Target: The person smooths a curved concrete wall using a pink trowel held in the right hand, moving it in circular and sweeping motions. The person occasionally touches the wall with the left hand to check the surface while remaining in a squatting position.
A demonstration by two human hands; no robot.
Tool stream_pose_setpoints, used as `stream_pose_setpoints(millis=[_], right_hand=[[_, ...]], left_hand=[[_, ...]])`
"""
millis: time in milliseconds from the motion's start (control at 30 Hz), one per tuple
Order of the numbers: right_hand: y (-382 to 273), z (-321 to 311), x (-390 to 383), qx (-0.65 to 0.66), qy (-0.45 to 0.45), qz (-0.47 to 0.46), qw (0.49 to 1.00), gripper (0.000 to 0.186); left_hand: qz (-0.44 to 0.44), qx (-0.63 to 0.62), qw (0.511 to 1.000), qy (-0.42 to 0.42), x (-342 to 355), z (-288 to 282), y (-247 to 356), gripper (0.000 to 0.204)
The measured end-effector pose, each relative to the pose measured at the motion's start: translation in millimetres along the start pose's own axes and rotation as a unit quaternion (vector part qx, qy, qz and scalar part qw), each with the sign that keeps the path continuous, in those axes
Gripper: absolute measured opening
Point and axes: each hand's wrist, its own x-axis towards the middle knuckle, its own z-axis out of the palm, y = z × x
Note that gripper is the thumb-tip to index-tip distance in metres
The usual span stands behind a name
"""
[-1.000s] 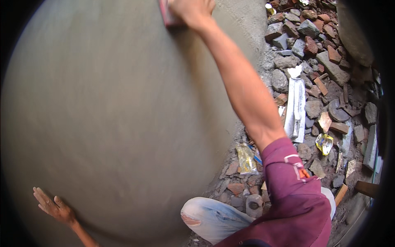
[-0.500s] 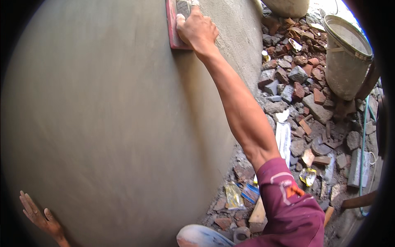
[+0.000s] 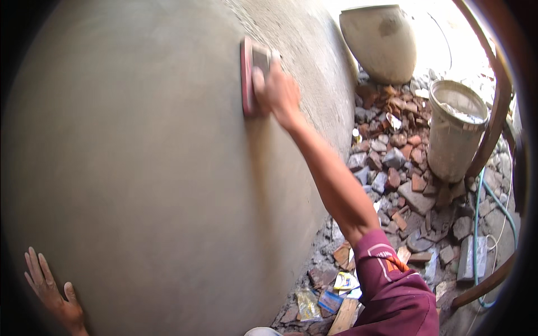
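A grey plastered wall (image 3: 151, 168) fills the left and middle of the view, smooth over most of its face and rougher toward the upper right. My right hand (image 3: 278, 89) is closed around the handle of a red-edged plastering float (image 3: 246, 78), whose face is against the wall. Slight motion blur softens this hand. Below the float, a dark shadow runs down the plaster. At the lower left, my left hand (image 3: 53, 294) rests on or very near the wall, fingers stretched out and holding nothing.
Broken bricks and stones (image 3: 392, 162) cover the ground at the right. A dirty bucket (image 3: 457, 131) stands among them, and a rounded container (image 3: 381, 45) is farther back. Green hose (image 3: 478, 224), a curved brown bar (image 3: 496, 106) and plastic wrappers (image 3: 308, 305) are also there.
The view has tipped upward, so the buckets and rubble appear lower. The float and my right hand also appear lower and slightly to the right. My left hand sits slightly higher in the picture.
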Motion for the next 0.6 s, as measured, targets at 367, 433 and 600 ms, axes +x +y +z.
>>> stream_pose_setpoints(millis=[367, 433, 600], right_hand=[[-76.4, -0.8, 52.1, -0.038, 0.092, -0.055, 0.994, 0.061], [-90.1, 7.8, 21.5, 0.015, 0.052, -0.074, 0.996, 0.063], [-116.8, 22.0, -64.5, 0.067, 0.048, -0.333, 0.939, 0.072]], left_hand=[[-0.036, -0.042, 0.998, -0.031, -15.8, 6.8, 8.9, 0.071], [-0.031, -0.046, 0.998, -0.023, -19.7, 6.5, 1.9, 0.071], [-0.084, -0.046, 0.995, -0.036, -49.2, -9.3, 7.2, 0.070]])
